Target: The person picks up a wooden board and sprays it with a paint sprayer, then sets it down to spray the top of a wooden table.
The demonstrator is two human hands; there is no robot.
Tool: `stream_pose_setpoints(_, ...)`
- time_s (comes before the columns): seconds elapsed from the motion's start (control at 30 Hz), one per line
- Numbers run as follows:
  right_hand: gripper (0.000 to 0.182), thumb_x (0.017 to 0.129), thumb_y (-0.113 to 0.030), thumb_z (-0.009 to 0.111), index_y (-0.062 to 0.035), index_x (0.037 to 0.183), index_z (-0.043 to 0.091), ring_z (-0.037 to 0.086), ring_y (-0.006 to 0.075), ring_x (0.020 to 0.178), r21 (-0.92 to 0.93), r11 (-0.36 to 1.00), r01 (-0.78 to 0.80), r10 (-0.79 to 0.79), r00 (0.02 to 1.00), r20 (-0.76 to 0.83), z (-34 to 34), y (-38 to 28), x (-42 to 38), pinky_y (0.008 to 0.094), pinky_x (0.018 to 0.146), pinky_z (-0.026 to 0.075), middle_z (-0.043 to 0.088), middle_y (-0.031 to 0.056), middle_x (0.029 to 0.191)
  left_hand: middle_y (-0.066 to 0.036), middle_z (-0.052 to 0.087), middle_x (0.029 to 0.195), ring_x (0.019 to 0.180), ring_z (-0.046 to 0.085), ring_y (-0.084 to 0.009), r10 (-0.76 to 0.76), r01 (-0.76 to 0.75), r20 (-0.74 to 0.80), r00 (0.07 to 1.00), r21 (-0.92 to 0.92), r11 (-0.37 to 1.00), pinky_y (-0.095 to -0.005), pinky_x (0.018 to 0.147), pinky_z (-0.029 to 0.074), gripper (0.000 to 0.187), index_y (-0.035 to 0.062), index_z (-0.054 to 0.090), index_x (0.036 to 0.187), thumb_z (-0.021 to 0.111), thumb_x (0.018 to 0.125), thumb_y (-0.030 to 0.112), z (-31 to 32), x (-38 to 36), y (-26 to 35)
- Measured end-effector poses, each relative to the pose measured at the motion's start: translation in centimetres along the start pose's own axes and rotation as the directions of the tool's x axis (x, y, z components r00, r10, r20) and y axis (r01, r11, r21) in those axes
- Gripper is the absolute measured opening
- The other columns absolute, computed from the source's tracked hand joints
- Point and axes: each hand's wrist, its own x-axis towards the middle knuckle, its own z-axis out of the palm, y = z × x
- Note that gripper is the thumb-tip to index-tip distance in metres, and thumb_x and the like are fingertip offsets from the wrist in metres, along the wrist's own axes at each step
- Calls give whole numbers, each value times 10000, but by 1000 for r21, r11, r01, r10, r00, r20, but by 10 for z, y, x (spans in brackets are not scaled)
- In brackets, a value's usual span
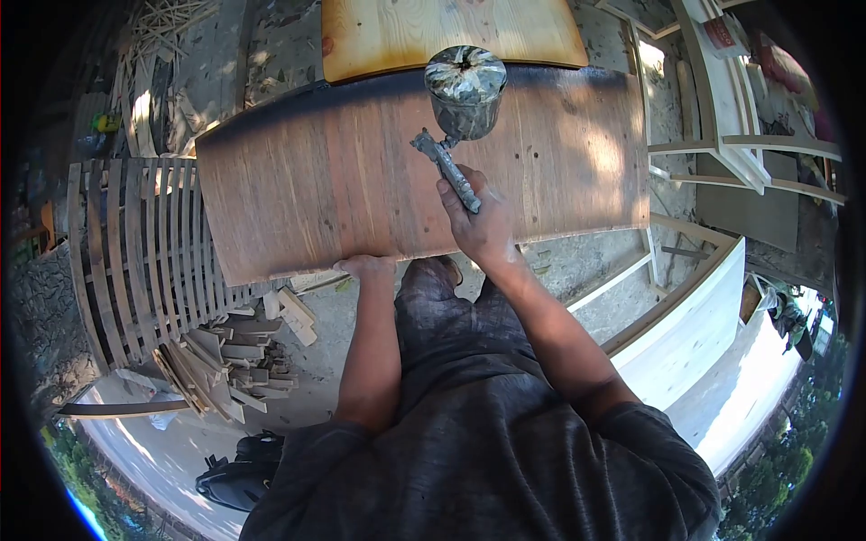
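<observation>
My right hand [484,221] is wrapped round the handle of a paint spray gun [451,171]. The gun's round, paint-smeared cup [467,99] stands above it, over the middle of a wide brown wooden panel [298,189]. Dark stain runs along the far edge of this panel. At its near edge, left of the middle, my left hand [366,264] grips the rim; some of its fingers are hidden by the edge. Beyond the panel lies a yellowish wooden board [397,36] with browned edges.
To the left is a slatted wooden rack [135,243], with a heap of wood offcuts [230,365] below it. Pale wooden frames [731,99] and a white-faced panel [686,338] stand on the right. A black bag [239,473] lies at the lower left.
</observation>
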Motion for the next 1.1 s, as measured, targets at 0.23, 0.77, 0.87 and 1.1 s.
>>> stream_pose_setpoints(0.23, 315, 1004, -266, 707, -11, 1183, 662, 699, 439, 796, 3, 985, -171, 170, 983, -62, -31, 22, 5, 464, 698, 544, 700, 246, 879, -102, 353, 1666, 1554, 294, -347, -12, 11, 17, 1000, 73, 997, -606, 1280, 203, 970, 211, 379, 1612, -85, 964, 765, 4, -5, -2)
stream_pose_setpoints(0.77, 360, 1023, -280, 688, 7, 1237, 660, 704, 370, 785, -14, 932, -362, 349, 906, -238, -89, 46, 4, 436, 724, 542, 709, 222, 869, -98, 348, 1670, 1553, 295, -345, -4, 13, -58, 998, 146, 989, -630, 1261, 223, 941, 219, 389, 1609, -55, 978, 757, 6, -18, -24)
stream_pose_setpoints(0.87, 365, 1016, -304, 698, -2, 1219, 672, 700, 365, 759, 104, 963, -248, 259, 958, -123, -85, 50, 0, 426, 699, 540, 698, 223, 849, -97, 347, 1671, 1556, 289, -348, -7, 16, -71, 997, 127, 992, -635, 1256, 229, 953, 218, 386, 1611, -59, 972, 767, 5, -16, -29)
stream_pose_setpoints(1.1, 374, 1007, -338, 703, -18, 1201, 689, 708, 374, 750, 73, 968, -239, 242, 970, -36, -100, 52, 3, 418, 695, 543, 699, 208, 806, -69, 421, 1638, 1532, 353, -328, -44, 50, -124, 991, 40, 998, -609, 1261, 237, 872, 223, 438, 1587, 25, 1012, 732, 17, -35, -42)
